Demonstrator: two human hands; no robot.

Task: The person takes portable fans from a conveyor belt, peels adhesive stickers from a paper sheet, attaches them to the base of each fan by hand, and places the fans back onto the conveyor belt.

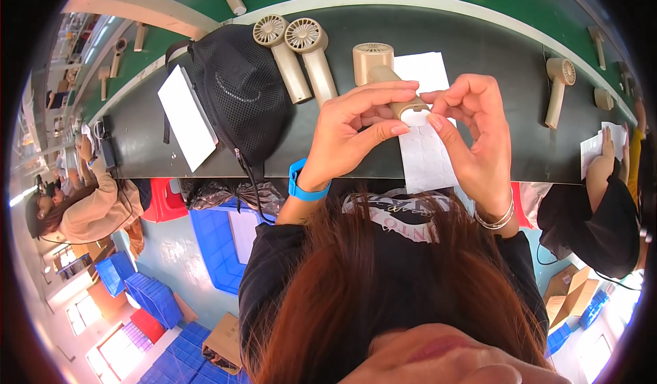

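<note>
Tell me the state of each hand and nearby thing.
Beige plastic handheld fan: held, power unclear.
White rounded label: at handle's end.
Left hand: gripping the fan.
Right hand: at the label's edge.
White paper label sheet: lying flat.
Black mesh bag: unheld.
Two beige plastic fans: unheld.

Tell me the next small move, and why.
Probably press the white piece flat with the right hand: its thumb sits at the piece's edge, at the end of the tan fan, which the left hand holds.
</note>
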